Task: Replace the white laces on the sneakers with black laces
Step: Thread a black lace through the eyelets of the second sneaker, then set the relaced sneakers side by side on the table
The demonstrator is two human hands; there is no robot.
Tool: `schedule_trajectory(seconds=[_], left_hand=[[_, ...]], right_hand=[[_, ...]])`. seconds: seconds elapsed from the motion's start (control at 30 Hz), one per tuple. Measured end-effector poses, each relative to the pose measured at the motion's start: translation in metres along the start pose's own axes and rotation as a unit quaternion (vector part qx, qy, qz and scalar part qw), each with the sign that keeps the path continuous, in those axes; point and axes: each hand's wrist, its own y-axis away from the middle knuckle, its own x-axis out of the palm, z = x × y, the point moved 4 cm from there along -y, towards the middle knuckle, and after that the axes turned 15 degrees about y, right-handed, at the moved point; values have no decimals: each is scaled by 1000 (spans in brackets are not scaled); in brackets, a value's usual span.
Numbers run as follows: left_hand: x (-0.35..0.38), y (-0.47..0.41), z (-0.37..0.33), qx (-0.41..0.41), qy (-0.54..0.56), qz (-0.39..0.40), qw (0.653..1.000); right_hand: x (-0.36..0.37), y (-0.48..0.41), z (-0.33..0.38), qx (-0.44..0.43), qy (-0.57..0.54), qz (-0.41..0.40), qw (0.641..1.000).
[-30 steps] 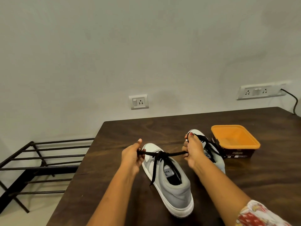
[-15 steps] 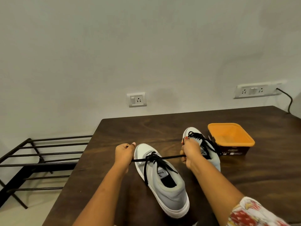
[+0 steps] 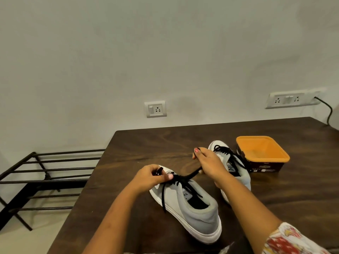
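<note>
Item: near sneaker (image 3: 192, 211), grey upper and white sole, lying on the dark wooden tabletop (image 3: 165, 140) at about 6 o'clock of the view, toe aimed to 11 o'clock. Fitted: black lace (image 3: 191, 175), threaded through the eyelets, with one loose end hanging down the shoe's 9 o'clock flank; no white lace in sight. Left hand (image 3: 152, 177): fingers curled, pinching the lace at the crossing above the tongue. Right hand (image 3: 209, 163): closed round the other strand, which runs taut toward 2 o'clock. Step in hand, by judgement: tying off the knot. To do it well, hold the left pinch firm on the crossing so the lacing below does not slacken. Pull the right strand level rather than upward (a lift would tip the shoe), and leave both ends fairly equal. Companion: far sneaker (image 3: 244, 178) at 2 o'clock of the first, partly behind the right hand. Its far lace (image 3: 225, 151) is black and seems already knotted, though the bow is small in view. Orange tub (image 3: 262, 151) stands just beside it at 3 o'clock.
</note>
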Motion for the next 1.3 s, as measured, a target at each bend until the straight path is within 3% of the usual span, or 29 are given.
schedule_trajectory(seconds=[0.1,0.17,0.23,0.3,0.4,0.57,0.67,0.73,0.83,0.93,1.0,1.1,1.17,1.3], left_hand=[[1,-3,0,-16,-188,29,982],[1,-5,-3,-4,-213,-3,977],[-4,-5,-9,25,-227,-93,969],[-5,-5,-14,60,-202,-189,959],[2,-8,-17,111,-99,-243,959],[8,-14,-16,57,47,-199,977],[-6,-6,-19,42,126,-273,953],[-10,4,-24,35,109,-313,943],[6,10,-22,-43,-42,-226,972],[44,19,-18,-176,-1,-88,981],[65,27,-27,-199,-44,-45,978],[83,22,-23,-199,-142,-46,969],[89,20,-18,-206,-147,-52,966],[91,25,-23,-155,-200,-69,965]], right_hand=[[2,-9,18,-70,148,-35,986],[-1,-10,28,-76,136,-63,986],[4,-12,33,-68,34,-38,996],[16,-7,36,-71,-52,48,995],[26,-4,28,-102,14,111,989],[11,-10,9,-62,97,61,991],[-4,-9,-4,-31,159,30,986],[-18,-5,-11,5,194,-9,981],[-35,6,-17,70,272,-60,958],[-44,18,-23,152,351,-44,923],[-53,29,-27,205,365,-38,907],[-54,28,-36,254,400,14,880],[-47,29,-41,260,419,52,868],[-38,27,-45,253,404,64,877]])
